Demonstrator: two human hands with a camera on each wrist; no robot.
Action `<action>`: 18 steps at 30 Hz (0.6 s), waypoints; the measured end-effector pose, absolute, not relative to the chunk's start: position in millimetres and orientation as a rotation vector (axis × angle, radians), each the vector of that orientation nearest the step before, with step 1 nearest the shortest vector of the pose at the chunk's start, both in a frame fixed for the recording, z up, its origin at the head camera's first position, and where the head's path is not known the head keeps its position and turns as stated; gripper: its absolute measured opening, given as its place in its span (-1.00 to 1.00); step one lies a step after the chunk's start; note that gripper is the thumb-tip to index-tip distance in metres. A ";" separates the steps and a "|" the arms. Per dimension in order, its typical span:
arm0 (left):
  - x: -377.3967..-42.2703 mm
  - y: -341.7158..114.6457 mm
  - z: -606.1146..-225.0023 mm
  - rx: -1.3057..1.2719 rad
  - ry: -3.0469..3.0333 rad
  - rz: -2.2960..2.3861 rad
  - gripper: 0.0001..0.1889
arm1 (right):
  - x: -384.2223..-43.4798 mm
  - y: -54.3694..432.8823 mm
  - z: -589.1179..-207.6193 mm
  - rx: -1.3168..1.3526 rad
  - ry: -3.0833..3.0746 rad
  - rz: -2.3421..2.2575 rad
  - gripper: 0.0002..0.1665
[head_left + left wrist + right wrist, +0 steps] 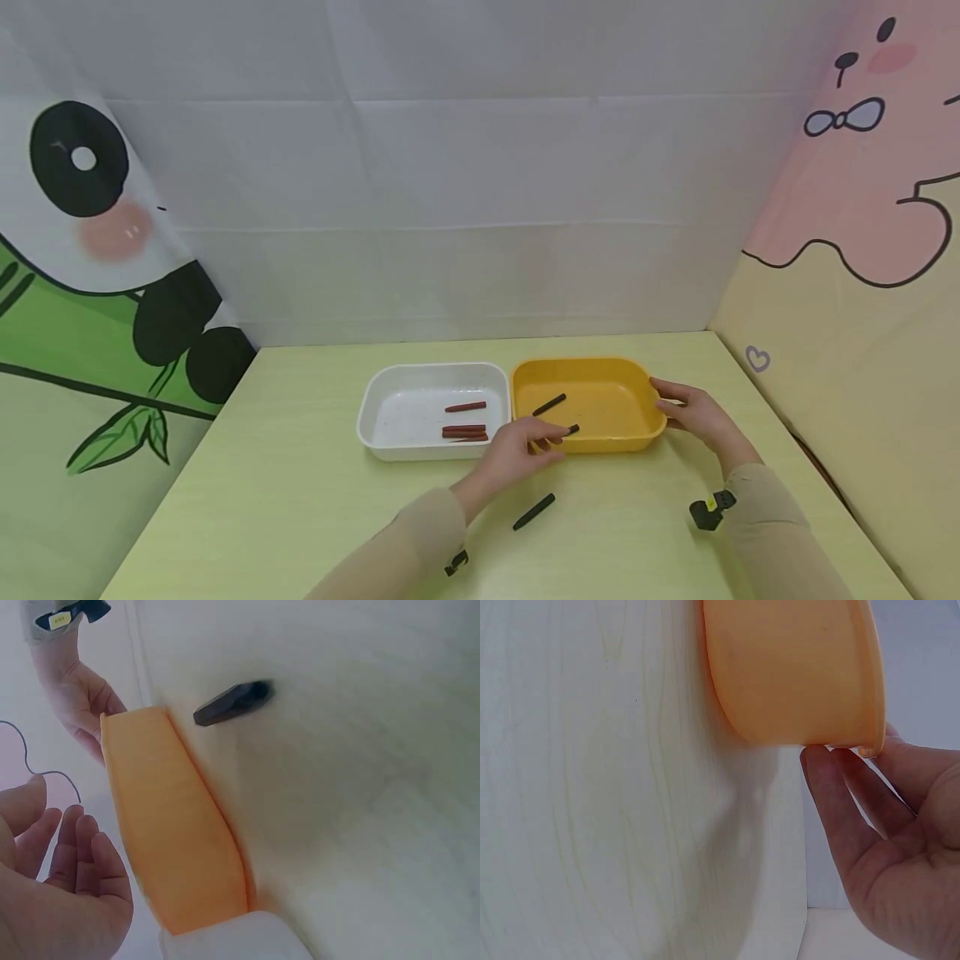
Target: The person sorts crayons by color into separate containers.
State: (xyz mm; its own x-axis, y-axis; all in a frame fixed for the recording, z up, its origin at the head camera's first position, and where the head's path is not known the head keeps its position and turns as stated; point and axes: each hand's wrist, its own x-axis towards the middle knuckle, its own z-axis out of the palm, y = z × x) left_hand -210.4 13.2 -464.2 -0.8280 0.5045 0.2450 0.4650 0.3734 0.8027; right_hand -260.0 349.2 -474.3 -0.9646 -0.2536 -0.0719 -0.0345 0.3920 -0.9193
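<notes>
My left hand (521,450) reaches over the front left corner of the yellow tray (611,444), its thumb and forefinger apart. Just beyond the forefinger shows the end of a black crayon-like stick (573,429); the rest is hidden by the hand. Another black stick (549,405) lies in the tray's left part. A third black stick (534,512), tapered at one end, lies on the table in front; the left wrist view shows this stick (232,703) too. My right hand (697,421) pinches the right rim of the yellow tray (795,675), fingertips against its outer wall.
A white tray (397,452) stands against the yellow tray's left side. Several dark red sticks (465,407) lie in it. Behind the pale table (300,500) rises a white cloth wall (465,275), with printed cartoon panels on the left and right.
</notes>
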 end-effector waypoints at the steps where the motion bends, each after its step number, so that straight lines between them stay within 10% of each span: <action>1: -208.4 12.3 -465.6 0.896 2.563 1.481 -0.69 | -260.0 349.0 -474.5 -0.259 2.449 -1.608 -0.37; 18: -187.5 -10.4 -491.9 0.936 2.501 1.308 -0.59 | -258.6 348.4 -474.4 -0.296 2.454 -1.612 -0.39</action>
